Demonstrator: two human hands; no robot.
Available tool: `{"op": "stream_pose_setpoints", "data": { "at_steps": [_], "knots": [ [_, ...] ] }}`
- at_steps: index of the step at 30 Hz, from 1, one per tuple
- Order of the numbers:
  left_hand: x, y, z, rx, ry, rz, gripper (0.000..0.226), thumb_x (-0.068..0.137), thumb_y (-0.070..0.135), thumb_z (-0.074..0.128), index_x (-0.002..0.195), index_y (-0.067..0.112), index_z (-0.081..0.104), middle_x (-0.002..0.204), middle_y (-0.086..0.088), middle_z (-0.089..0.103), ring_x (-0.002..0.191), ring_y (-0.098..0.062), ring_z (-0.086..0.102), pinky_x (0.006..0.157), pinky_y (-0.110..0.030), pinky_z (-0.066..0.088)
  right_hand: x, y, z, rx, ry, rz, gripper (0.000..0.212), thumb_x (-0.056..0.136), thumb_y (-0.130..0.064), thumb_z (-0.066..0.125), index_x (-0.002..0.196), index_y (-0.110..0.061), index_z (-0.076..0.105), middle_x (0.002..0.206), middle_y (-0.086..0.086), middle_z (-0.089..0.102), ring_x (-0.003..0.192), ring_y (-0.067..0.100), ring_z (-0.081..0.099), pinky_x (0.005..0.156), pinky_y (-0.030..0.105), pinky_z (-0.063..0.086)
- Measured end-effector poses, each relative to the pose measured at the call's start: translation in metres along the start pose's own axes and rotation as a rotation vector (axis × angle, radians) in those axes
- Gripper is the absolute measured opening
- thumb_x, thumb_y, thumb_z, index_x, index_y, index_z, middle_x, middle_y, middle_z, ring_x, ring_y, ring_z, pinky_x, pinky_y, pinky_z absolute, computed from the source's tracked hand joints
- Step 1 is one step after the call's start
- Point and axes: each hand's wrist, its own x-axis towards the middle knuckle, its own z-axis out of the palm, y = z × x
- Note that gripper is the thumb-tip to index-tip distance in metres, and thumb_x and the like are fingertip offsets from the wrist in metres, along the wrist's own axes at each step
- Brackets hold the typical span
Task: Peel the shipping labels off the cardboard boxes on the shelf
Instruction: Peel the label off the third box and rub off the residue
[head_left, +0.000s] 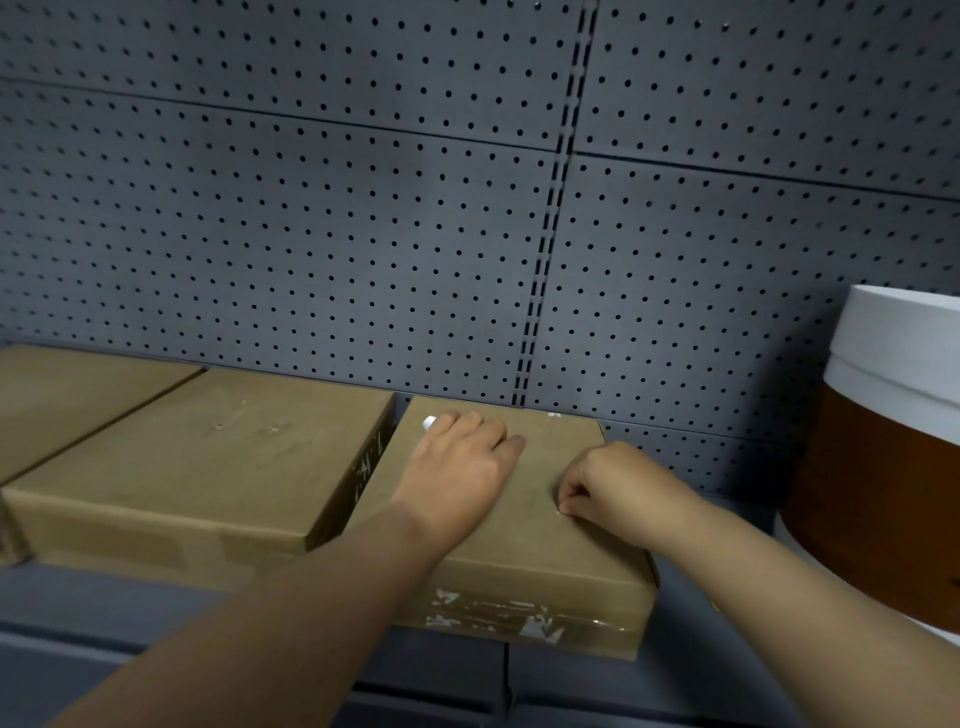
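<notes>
Bracing the box (524, 540) near the shelf (156, 623) front edge with our flat, released left hand (460, 475), we pinch the label scrap (561, 512) in our right hand (613, 486) and peel low, slowly.

One head-worn wide-angle view looks forward and slightly down, close over the left hand (462, 467) and right hand (613, 483) on a cardboard box (540, 551). Behind the hands rises the pegboard wall (363, 234); forearms enter from below.
</notes>
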Motion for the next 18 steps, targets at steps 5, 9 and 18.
{"op": "stream_pose_setpoints", "data": {
  "at_steps": [5, 9, 18],
  "knots": [
    [0.000, 0.000, 0.003, 0.014, 0.036, 0.021, 0.032, 0.064, 0.017, 0.070, 0.095, 0.020, 0.073, 0.075, 0.002, 0.066, 0.070, -0.020, 0.062, 0.069, -0.030, 0.048, 0.009, -0.008, 0.002, -0.130, -0.104, 0.029, 0.019, 0.088, -0.019, 0.052, 0.095, -0.014, 0.069, 0.105, 0.010, 0.067, 0.096, 0.027, 0.061, 0.080, 0.030, 0.046],
    [-0.001, -0.001, 0.004, -0.007, 0.016, 0.002, 0.038, 0.061, 0.018, 0.081, 0.097, 0.018, 0.072, 0.077, 0.001, 0.067, 0.072, -0.021, 0.063, 0.070, -0.030, 0.050, 0.013, -0.013, 0.003, -0.140, -0.133, 0.070, 0.019, 0.088, -0.017, 0.052, 0.096, -0.009, 0.068, 0.106, 0.015, 0.065, 0.098, 0.029, 0.060, 0.075, 0.029, 0.041],
    [-0.001, -0.001, 0.002, -0.024, 0.001, -0.025, 0.040, 0.058, 0.017, 0.085, 0.096, 0.017, 0.073, 0.075, 0.000, 0.066, 0.070, -0.022, 0.062, 0.068, -0.031, 0.051, -0.001, -0.001, -0.001, 0.143, 0.005, 0.041, 0.011, 0.084, -0.021, 0.064, 0.089, -0.019, 0.073, 0.097, -0.003, 0.073, 0.091, 0.011, 0.064, 0.087, 0.022, 0.046]
  ]
}}
